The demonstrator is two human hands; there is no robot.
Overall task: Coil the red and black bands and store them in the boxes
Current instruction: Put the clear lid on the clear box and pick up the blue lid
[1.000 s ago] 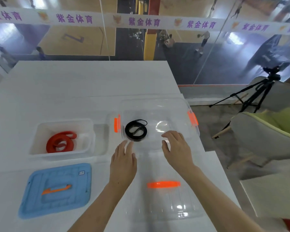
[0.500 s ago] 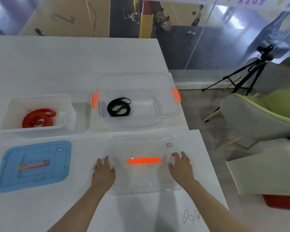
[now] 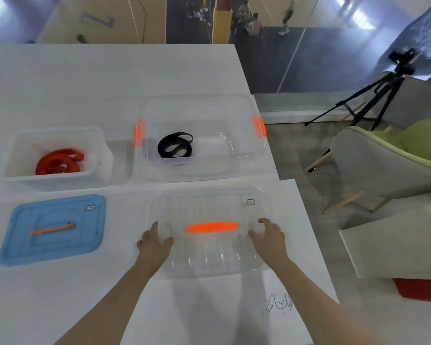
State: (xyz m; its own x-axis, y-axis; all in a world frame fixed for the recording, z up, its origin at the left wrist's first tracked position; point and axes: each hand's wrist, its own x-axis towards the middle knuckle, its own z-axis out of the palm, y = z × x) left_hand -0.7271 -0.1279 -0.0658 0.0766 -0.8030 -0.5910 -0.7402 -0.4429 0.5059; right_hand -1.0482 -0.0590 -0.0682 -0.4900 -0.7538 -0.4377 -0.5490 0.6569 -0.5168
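Observation:
The coiled red band lies in the white box at the left. The coiled black band lies in the left part of the clear box, which has orange latches. In front of that box rests the clear lid with an orange handle. My left hand grips the lid's left edge and my right hand grips its right edge, fingers curled over the rim.
A blue lid with an orange handle lies on the white table in front of the white box. The table's right edge runs close to my right hand. Beyond it stand a grey-green chair and a tripod.
Both hands drew back from the clear box to the clear lid and closed on its two side edges. The camera tilted down.

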